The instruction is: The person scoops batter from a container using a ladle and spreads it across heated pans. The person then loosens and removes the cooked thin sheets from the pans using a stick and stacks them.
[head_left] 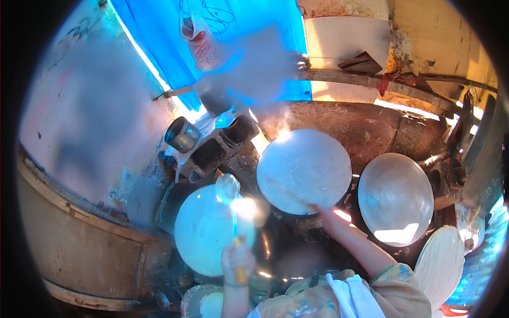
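White, thin batter rounds steam on domed cloth lids around the middle round (pixel 303 170), whose near edge the right hand (pixel 324 212) reaches with fingers hidden, grip unclear, while the left hand (pixel 237 259), fist closed, holds a yellow-handled spatula (pixel 233 212) over the left round (pixel 207 229), likely lifting.

Strong daylight pours through the blue tarp (pixel 222 47), tinting the scene. Glare burns out a spot on the left round sheet (pixel 204 233). The upper left is smeared with blur; fisheye edges bend into black.
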Available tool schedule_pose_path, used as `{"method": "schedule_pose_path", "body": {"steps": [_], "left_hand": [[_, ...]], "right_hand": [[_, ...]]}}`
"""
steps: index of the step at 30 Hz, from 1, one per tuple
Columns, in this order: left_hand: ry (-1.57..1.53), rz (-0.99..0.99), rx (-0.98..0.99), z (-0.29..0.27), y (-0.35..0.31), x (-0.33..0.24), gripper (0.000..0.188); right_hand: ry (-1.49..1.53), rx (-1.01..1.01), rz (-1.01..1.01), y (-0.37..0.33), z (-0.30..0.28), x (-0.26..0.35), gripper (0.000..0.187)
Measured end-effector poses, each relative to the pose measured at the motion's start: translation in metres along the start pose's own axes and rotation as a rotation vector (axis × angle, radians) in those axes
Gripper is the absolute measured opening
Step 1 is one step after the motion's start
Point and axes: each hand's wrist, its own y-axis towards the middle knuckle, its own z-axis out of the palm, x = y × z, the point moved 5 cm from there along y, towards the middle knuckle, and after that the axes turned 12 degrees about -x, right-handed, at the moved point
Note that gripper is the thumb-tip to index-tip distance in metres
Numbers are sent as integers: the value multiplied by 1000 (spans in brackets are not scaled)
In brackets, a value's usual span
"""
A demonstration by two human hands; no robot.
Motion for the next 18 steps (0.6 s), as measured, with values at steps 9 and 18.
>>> {"method": "schedule_pose_path", "body": {"steps": [9, 18], "left_hand": [[155, 2, -171, -75, -74, -33, 27], [509, -288, -224, -54, 12, 0, 23]], "right_hand": [[206, -701, 301, -38, -40, -49, 32], [633, -390, 540, -181, 18, -10, 33]]}}
